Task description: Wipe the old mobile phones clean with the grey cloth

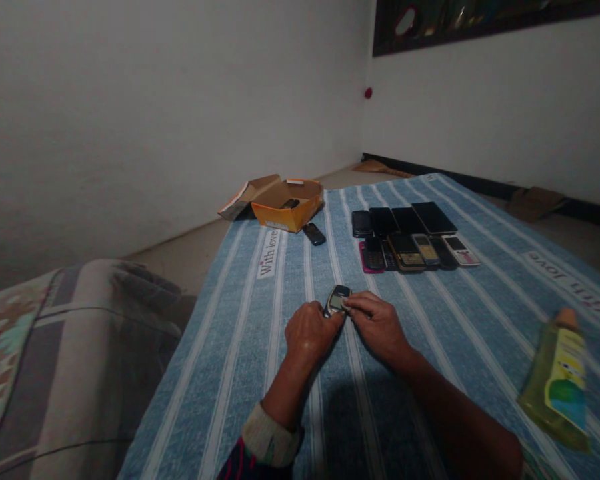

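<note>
My left hand (310, 330) is closed around a small old keypad phone (338, 299), held just above the blue striped cloth (260, 320). My right hand (377, 323) pinches the phone's right edge with fingertips pressed on it. Both hands meet at the phone in the middle of the cloth. The phone's screen faces up.
Two rows of several phones (413, 240) lie further back on the cloth. An open orange cardboard box (285, 203) with a dark phone inside sits at the far left edge, another dark phone (313, 234) beside it. A yellow-green bottle (560, 380) lies at right. A cushion (75, 360) is at left.
</note>
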{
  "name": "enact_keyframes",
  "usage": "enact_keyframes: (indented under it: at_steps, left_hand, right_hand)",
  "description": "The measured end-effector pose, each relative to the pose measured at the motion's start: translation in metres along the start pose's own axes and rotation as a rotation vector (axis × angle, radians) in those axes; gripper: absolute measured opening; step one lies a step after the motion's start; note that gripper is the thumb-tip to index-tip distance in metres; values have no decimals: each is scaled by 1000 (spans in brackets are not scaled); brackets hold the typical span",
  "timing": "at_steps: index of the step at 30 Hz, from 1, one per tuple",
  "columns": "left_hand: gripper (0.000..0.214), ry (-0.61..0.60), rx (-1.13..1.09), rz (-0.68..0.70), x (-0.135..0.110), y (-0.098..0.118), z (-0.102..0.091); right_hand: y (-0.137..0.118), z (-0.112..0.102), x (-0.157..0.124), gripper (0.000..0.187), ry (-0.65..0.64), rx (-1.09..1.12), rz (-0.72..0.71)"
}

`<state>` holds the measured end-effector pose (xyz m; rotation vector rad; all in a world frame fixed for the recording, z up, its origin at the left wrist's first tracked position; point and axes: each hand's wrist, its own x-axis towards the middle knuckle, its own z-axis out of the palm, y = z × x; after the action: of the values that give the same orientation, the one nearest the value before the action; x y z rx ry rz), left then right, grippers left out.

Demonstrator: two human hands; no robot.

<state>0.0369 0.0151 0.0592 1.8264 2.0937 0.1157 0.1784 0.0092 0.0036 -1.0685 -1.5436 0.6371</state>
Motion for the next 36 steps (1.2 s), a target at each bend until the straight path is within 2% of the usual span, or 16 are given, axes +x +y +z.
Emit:
enact_keyframes:
  at_steps: [13, 16, 20, 24, 29, 36]
  left_hand:
    - [40, 4, -10, 41, 3, -7, 3]
    - [37, 3, -5, 49, 2, -7, 3]
    - [36, 6, -15, 63, 1, -8, 3]
    - [31, -1, -45, 63, 4, -11, 4]
    - [27, -36, -125, 83, 12, -17, 4]
    - [25, -134, -276, 199, 21, -30, -3]
  right_hand:
    - [-1, -1, 0, 22, -14, -41, 19]
    - [-6, -5, 0, 27, -72, -178, 58]
    - [-17, -9, -3, 34, -230, -520, 48]
    - [-25, -9, -4, 29, -345, -725, 49]
    - [-26, -8, 0, 23, -337, -688, 164]
    - [-24, -5, 8, 21, -325, -675, 230]
